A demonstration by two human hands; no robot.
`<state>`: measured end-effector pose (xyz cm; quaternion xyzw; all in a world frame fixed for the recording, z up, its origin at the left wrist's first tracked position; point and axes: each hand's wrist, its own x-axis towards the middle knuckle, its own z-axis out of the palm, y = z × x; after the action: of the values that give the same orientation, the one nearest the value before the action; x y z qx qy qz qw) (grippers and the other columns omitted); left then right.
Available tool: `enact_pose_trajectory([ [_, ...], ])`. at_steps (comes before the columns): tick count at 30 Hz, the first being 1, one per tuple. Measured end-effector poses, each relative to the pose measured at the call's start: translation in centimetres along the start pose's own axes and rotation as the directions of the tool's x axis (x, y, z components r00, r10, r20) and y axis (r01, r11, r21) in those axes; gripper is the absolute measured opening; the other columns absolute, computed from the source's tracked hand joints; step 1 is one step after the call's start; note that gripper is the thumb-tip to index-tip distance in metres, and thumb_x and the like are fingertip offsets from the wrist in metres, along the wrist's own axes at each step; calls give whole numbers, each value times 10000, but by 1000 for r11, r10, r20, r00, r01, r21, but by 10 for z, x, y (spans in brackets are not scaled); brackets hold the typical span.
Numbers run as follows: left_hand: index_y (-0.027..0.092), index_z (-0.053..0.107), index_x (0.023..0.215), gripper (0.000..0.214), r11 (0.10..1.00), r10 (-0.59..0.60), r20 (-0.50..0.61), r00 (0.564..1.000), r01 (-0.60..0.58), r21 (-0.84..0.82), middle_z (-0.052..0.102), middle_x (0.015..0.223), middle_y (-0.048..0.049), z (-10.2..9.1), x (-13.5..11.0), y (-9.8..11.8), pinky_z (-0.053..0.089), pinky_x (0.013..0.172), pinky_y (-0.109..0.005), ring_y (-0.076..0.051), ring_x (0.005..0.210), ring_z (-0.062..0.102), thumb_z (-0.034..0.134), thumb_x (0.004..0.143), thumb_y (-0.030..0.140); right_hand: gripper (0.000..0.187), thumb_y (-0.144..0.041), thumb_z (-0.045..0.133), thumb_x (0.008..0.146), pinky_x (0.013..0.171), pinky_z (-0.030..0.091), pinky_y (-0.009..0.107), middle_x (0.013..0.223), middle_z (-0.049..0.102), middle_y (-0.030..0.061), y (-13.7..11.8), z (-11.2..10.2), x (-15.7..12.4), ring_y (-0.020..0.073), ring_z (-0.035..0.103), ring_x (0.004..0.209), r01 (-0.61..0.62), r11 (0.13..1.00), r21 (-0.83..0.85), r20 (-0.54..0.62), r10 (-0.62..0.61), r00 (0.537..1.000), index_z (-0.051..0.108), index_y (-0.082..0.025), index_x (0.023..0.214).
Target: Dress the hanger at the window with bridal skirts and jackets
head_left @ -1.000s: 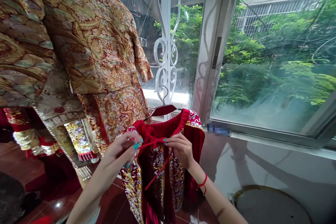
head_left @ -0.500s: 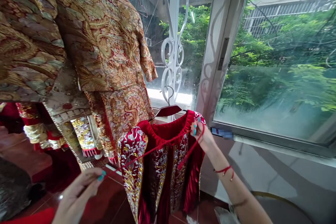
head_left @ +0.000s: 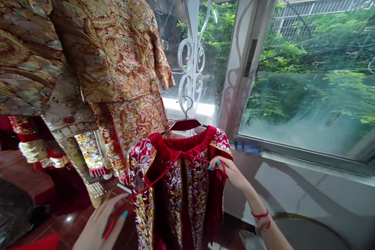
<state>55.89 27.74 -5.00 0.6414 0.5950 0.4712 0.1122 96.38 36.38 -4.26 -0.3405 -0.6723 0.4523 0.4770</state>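
holding the hands wider apart than a second ago, no longer meeting at the gathered red neckline (head_left: pixel 186 144); now drawing two lengths of thin red cord (head_left: pixel 162 177) outward from a red velvet garment with silver and gold embroidery (head_left: pixel 174 191), so seemingly leaving its neck without a tied bow. pinching one length in the fingertips of the right hand (head_left: pixel 228 172), lower than half a second ago; gripping the other in the blurred left hand (head_left: pixel 102 218), being unable to tell its exact finger placement. keeping the garment between the hands, hanging from a dark red hanger (head_left: pixel 187 125). counting two hands, two cord lengths, one garment, one hanger and at least two gold brocade garments (head_left: pixel 117 50) at left.
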Motion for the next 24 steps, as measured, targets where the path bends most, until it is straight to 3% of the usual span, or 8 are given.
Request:
enact_pose_trajectory([
  [2,307,650,1126,368,986,162,-2,987,-162,42,637,1196,-79,29,15,40,486,999,-446,-293,1134,604,620,788,450,229,-333,498,915,894,473,352,967,681,68,-3,-3,-3,202,614,930,-27,998,-56,43,29,999,672,-200,982],
  [4,272,559,1221,353,976,219,68,973,-218,-23,578,1245,-101,68,31,80,522,947,-408,-249,1105,608,510,879,347,236,-226,511,848,899,475,356,969,686,62,1,0,-2,202,622,941,-35,996,-83,30,37,999,674,-200,1018],
  [7,202,493,1236,355,984,142,114,983,-152,88,560,1167,-117,127,55,119,536,873,-422,-239,957,632,465,884,244,275,-180,478,781,727,490,296,770,637,7,14,13,11,164,610,760,-57,998,-35,-71,55,996,637,-193,1005],
  [10,195,539,995,155,966,52,12,999,-54,253,530,1019,-93,162,71,127,522,801,-412,-254,895,609,427,905,252,227,-254,485,832,576,418,247,629,537,-47,21,32,32,125,511,582,-109,988,-109,-176,89,980,622,-190,1002],
  [13,228,505,807,146,978,78,-41,996,-68,195,497,902,-60,166,77,118,468,866,-424,-262,913,572,405,911,250,155,-324,571,854,607,407,250,681,583,-22,22,47,53,125,491,614,-66,931,-358,-112,28,993,655,-196,831],
  [16,241,463,730,119,983,-44,55,998,53,-176,472,840,-31,156,80,108,429,893,-419,-250,889,537,480,847,224,225,-318,627,843,657,410,260,660,549,-15,23,51,68,136,481,651,-19,866,-499,-65,-15,998,618,-198,653],
  [19,239,450,737,91,864,-161,252,954,260,-430,467,734,14,149,84,102,465,763,-370,-198,714,519,515,799,232,248,-314,616,851,719,421,277,733,550,0,22,48,75,148,506,731,20,917,-399,-60,-48,997,599,-185,640],
  [24,230,410,805,226,652,-204,503,840,499,-570,482,654,60,154,77,104,456,554,-266,-119,536,512,555,769,401,257,-343,460,918,594,397,247,632,521,-32,19,45,72,120,462,579,15,980,-196,-54,-26,998,631,-173,830],
])
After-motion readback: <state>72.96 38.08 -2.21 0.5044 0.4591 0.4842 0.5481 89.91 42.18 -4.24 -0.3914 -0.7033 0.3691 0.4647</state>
